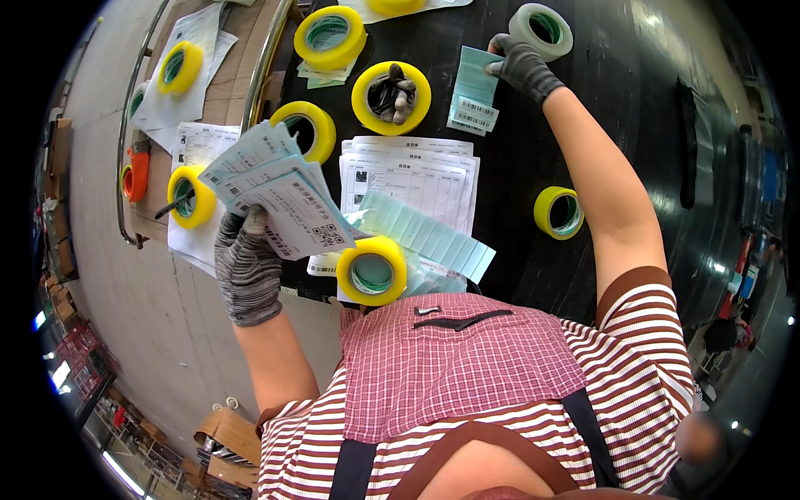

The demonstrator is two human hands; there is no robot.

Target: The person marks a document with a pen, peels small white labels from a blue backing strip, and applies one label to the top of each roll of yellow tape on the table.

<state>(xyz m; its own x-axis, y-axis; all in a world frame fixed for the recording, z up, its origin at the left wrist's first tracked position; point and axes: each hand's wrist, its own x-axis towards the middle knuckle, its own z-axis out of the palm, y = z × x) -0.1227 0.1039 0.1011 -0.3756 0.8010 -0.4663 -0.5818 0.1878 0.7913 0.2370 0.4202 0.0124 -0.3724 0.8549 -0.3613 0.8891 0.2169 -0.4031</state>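
Observation:
My left hand (pixel 250 271), in a grey striped knit glove, is closed on a fanned bundle of shipping labels (pixel 292 212) with printed codes. Far off at the upper right, my right hand (pixel 525 68), gloved with bare fingertips, pinches the edge of a pale blue label strip (pixel 475 83). A roll of clear tape (pixel 520 23) lies beside those fingers. Between my hands rests a stack of printed sheets (pixel 408 167). Another pale blue label strip (pixel 425 233) overlaps its lower part, next to a yellow tape roll (pixel 395 260) by my apron.
Several more yellow tape rolls (pixel 357 37) weigh down papers on the black table (pixel 508 158). Dark gloves (pixel 392 96) fill one roll's centre. A metal-railed cart (pixel 250 92) stands left, with an orange tape dispenser (pixel 140 171) at its edge. Cardboard boxes (pixel 229 437) sit at lower left.

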